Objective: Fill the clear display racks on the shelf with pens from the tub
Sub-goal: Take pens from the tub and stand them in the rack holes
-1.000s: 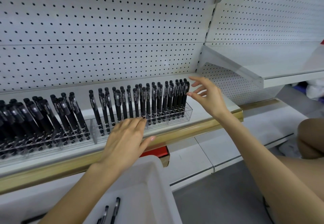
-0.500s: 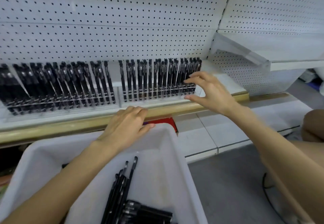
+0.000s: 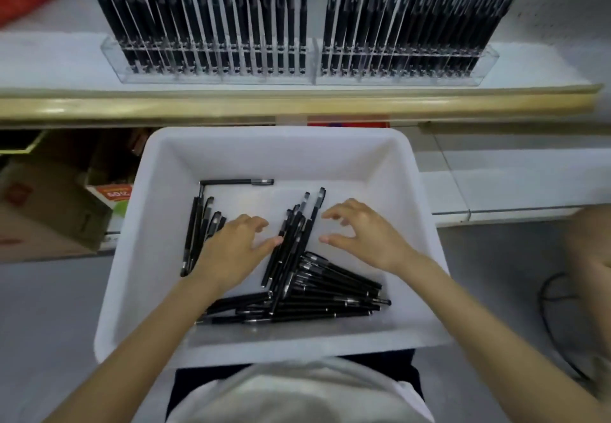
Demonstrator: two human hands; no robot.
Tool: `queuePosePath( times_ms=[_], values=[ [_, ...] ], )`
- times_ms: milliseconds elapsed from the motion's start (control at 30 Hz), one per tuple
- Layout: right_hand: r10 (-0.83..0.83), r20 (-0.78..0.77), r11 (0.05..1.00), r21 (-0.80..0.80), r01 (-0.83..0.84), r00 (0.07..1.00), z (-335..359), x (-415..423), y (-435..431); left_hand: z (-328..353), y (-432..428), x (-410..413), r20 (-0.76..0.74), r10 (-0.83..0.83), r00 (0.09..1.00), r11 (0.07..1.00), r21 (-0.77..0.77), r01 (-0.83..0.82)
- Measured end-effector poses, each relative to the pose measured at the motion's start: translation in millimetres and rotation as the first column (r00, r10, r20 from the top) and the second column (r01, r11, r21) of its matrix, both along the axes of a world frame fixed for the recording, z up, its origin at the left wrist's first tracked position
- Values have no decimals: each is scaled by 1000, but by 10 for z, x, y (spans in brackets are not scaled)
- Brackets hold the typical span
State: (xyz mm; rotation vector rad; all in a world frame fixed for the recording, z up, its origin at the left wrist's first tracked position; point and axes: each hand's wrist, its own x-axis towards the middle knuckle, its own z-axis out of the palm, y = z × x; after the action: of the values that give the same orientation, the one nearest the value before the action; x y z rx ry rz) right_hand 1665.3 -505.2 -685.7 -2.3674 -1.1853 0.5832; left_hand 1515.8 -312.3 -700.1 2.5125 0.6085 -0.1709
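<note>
A white tub sits in front of me, holding several loose black pens in piles. My left hand hovers inside the tub, fingers loosely bent, its thumb near an upright bunch of pens. My right hand is over the tub to the right of that bunch, fingers curved and spread, holding nothing. Two clear display racks stand side by side on the shelf above, packed with black pens.
The shelf has a wooden front edge. Cardboard boxes lie under the shelf at left. A lower white shelf runs to the right. A black cable lies on the grey floor at right.
Both hands have come down from the rack and shelf edge into the tub. The view has tilted down onto the tub.
</note>
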Motion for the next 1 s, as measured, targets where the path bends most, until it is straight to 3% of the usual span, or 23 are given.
queuePosePath(
  times_ms=[133,267,367,533,633,867,1000],
  values=[
    [-94,-208,985,-163,61,974,-281,-145,-4,-203,-44,59,-71,185,980,945,-260,-197],
    [-191,-334,967,-224,119,923,-381,-157,-69,-288,-71,155,-143,303,942,855,-395,-335],
    [-211,-351,958,-260,121,912,-411,-166,-66,-305,-118,245,-183,319,930,855,-368,-366],
    [-254,-378,945,-292,146,890,-440,-147,-25,-275,-214,351,-234,261,937,938,-167,-303],
    [-269,-429,946,-288,151,862,-479,-146,-29,-274,-233,365,-268,252,930,949,-122,-292],
    [-289,-444,950,-242,197,848,-522,-108,-49,-312,-169,324,-213,261,942,923,-230,-308],
    [-288,-486,958,-158,241,825,-488,-85,-61,-314,-75,304,-178,315,932,846,-392,-361]
  ],
)
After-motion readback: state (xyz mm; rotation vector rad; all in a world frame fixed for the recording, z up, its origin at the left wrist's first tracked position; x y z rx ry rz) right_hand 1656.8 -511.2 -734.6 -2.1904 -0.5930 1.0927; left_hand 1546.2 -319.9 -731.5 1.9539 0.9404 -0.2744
